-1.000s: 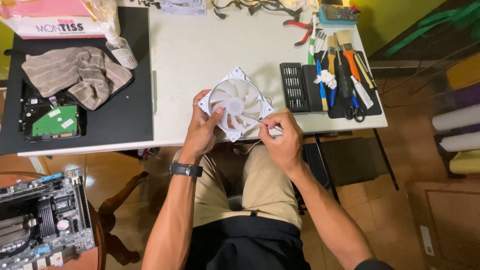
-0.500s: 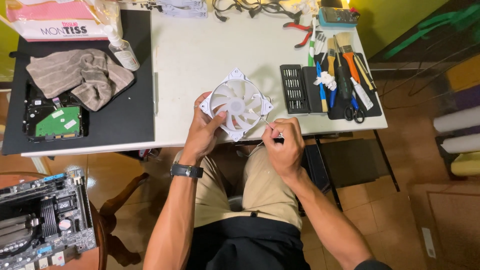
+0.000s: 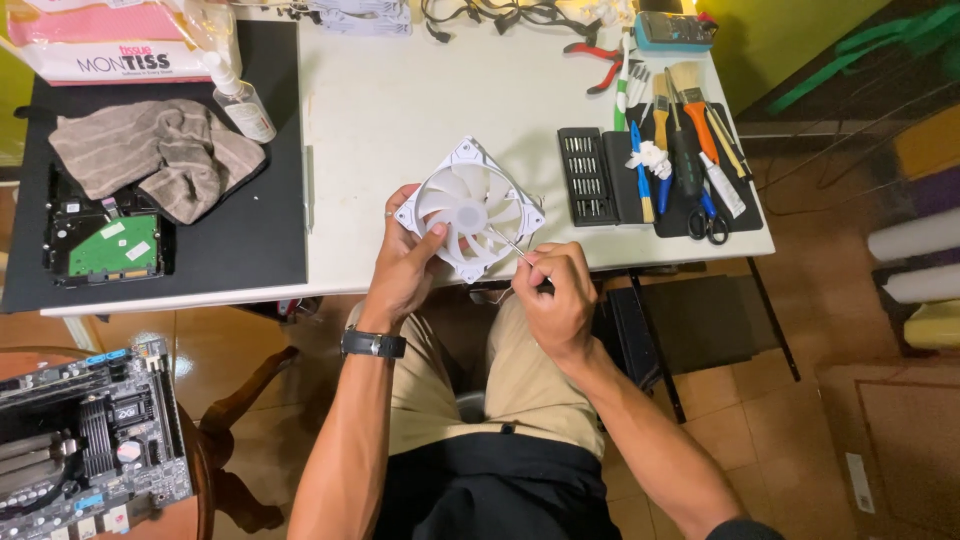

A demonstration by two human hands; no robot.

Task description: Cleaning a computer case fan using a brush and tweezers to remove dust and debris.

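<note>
Left hand grips the white case fan by its lower-left frame, thumb on the blades, holding it tilted over the near edge of the white table. Right hand is pinched shut on a thin metal tool, tip at the fan's lower-right corner; can't tell if it touches. Containers: open black bit case right of the fan, rows of driver bits seated in its slots. Beside it a black tool tray holds brushes, a blue-handled driver, scissors and a white wad. Left on the black mat: hard drive, board side up, grey towel partly over it, small spray bottle just beyond. Motherboard sits on a stool lower left.
</note>
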